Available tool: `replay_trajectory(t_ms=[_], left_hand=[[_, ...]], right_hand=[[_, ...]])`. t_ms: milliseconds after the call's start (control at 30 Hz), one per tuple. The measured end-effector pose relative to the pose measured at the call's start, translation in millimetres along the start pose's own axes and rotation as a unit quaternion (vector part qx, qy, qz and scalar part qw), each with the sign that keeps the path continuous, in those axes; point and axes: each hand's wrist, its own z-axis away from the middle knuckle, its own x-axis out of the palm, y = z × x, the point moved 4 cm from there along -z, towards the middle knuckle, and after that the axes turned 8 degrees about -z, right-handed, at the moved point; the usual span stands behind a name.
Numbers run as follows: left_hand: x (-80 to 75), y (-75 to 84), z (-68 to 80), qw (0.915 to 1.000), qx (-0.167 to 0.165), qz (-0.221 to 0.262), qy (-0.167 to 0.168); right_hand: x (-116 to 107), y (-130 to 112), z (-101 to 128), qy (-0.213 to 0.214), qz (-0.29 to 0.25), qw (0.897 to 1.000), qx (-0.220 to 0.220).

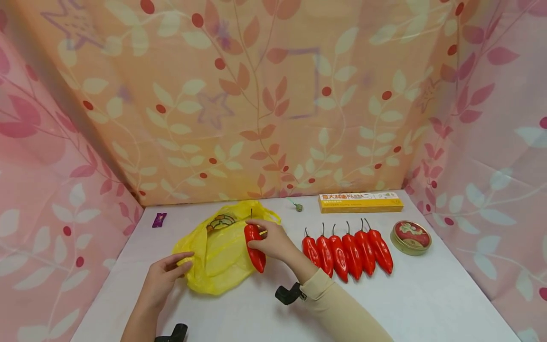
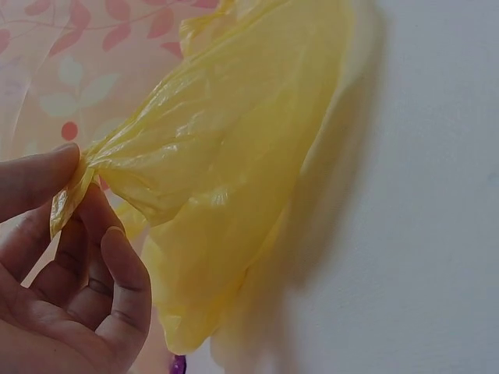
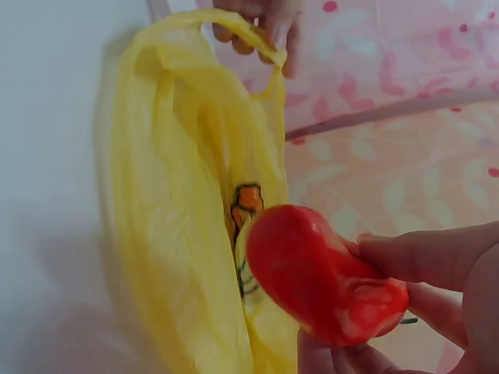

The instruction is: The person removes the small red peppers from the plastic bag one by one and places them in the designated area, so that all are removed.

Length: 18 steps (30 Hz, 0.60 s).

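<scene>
Pinching the yellow plastic bag (image 1: 218, 251) at its near-left edge, the left hand (image 1: 164, 278) is lifting it, apparently holding it open. Right hand (image 1: 273, 242) is gripping a red pepper (image 1: 255, 247) over the bag. Six more peppers (image 1: 348, 251) are lying in a row to the right, near a round tin (image 1: 411, 237).

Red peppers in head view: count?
7. One red pepper gripped in the right hand over the yellow plastic bag; six in the pepper row on the table. Bag may hide more.
</scene>
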Motion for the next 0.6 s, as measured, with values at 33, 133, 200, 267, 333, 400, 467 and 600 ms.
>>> replay_trajectory(t_ms=[33, 133, 200, 267, 333, 400, 467, 600], left_hand=[[0.0, -0.1, 0.0, 1.0000, -0.001, 0.000, 0.000], [0.4, 0.4, -0.1, 1.0000, 0.000, 0.000, -0.002], [0.7, 0.8, -0.2, 1.0000, -0.001, 0.000, -0.003], [1.1, 1.1, -0.3, 1.0000, -0.002, -0.001, -0.005], [1.2, 1.2, -0.6, 1.0000, -0.002, -0.001, -0.006], [1.4, 0.9, -0.9, 1.0000, -0.002, -0.001, -0.007], [1.9, 0.3, -1.5, 1.0000, 0.000, 0.001, -0.006], [3.4, -0.4, -2.0, 1.0000, 0.003, 0.005, -0.003]], right_hand=[[-3.6, 1.6, 3.0, 0.003, 0.005, 1.000, -0.002], [-14.6, 6.8, 11.0, 0.014, 0.021, 1.000, 0.001], [-22.0, 11.1, 16.2, 0.024, 0.030, 0.999, 0.004], [-29.0, 15.8, 21.0, 0.038, 0.037, 0.999, 0.012], [-35.6, 19.9, 25.7, 0.049, 0.049, 0.997, 0.016], [-41.2, 24.3, 30.5, 0.060, 0.064, 0.996, 0.027], [-46.1, 27.8, 35.2, 0.069, 0.082, 0.994, 0.037], [-55.7, 38.2, 44.8, 0.088, 0.130, 0.986, 0.056]])
